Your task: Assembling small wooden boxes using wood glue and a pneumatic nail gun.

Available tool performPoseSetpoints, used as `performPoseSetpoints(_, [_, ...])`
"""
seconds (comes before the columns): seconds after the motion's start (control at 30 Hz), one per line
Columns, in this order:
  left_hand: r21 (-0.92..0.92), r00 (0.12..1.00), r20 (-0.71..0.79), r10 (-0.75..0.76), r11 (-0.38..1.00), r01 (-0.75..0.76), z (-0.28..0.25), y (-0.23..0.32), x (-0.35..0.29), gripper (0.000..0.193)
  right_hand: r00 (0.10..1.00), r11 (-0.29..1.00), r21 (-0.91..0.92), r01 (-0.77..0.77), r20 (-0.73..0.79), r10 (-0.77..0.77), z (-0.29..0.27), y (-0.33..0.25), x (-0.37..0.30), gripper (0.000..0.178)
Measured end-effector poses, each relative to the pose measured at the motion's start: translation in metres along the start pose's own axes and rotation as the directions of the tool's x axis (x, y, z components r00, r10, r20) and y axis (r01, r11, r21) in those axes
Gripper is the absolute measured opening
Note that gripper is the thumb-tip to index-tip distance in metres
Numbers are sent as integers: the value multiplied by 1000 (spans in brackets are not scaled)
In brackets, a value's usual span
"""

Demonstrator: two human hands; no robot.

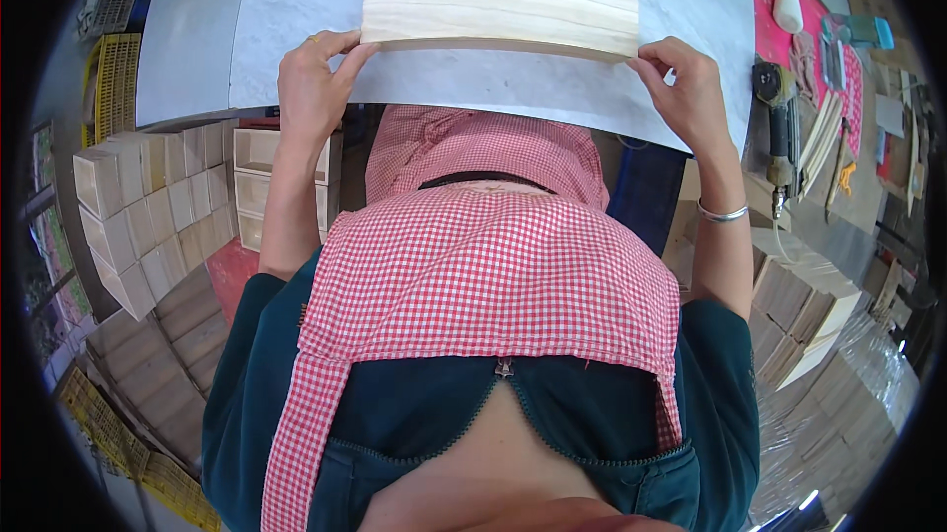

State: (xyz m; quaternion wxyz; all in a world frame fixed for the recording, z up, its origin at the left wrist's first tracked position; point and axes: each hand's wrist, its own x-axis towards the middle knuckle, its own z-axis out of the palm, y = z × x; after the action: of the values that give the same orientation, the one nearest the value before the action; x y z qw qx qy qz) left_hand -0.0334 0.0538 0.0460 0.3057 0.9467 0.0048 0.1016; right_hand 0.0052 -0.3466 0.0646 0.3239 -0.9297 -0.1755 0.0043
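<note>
A long, pale wooden box (501,11) lies on the grey-white tabletop in front of me, its long side facing me and a narrow opening showing along its far edge. My left hand (318,73) pinches its near left corner between thumb and fingers. At the near right corner, my right hand (681,83) grips the box with thumb and index finger, the other fingers curled. The box's underside and what lies inside it are hidden.
The tabletop (296,0) ends just before my checked apron. A pneumatic nail gun (779,128) with a hose lies at the right beside thin wood strips (821,142). A white bottle (787,9) stands behind. Stacked wooden boxes (148,192) fill the left, more (799,305) the right.
</note>
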Motion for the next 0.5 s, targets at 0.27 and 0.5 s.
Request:
performPoseSetpoints(0.27, [148,992,-24,126,982,-121,-1,-1,-3,20,1000,994,-106,-2,2,2,6,-6,0,3])
performPoseSetpoints(0.5, [157,966,-21,258,955,-252,3,-10,3,15,987,992,-106,64,-141,-78,17,2,-11,6])
